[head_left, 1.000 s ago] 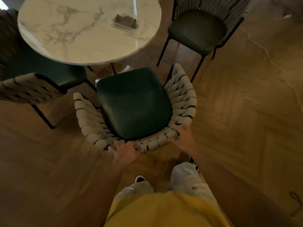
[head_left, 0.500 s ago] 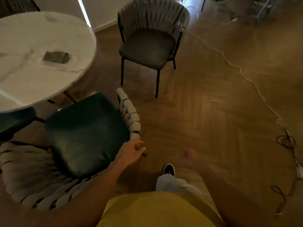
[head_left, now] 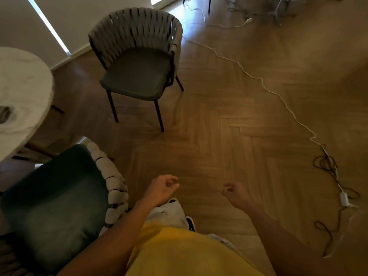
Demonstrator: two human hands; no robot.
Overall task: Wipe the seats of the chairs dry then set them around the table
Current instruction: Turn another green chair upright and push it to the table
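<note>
A green-seated chair (head_left: pixel 53 204) with a pale woven back stands at my lower left, next to the round marble table (head_left: pixel 22 96). A second chair (head_left: pixel 137 72) with a grey woven back stands farther off, apart from the table, its seat facing me. My left hand (head_left: pixel 162 189) hangs free just right of the near chair's woven rim, fingers loosely curled, holding nothing. My right hand (head_left: pixel 234 193) is likewise loosely curled and empty over bare floor.
A small folded dark cloth (head_left: pixel 4 114) lies on the table's left edge of view. A white cable (head_left: pixel 258 78) runs across the herringbone wood floor to a tangle of dark cords and an adapter (head_left: pixel 343 198) at right. A wall stands behind the far chair.
Both hands have let go of the near chair's woven back and come away to the right. My view has swung right, toward the far chair.
</note>
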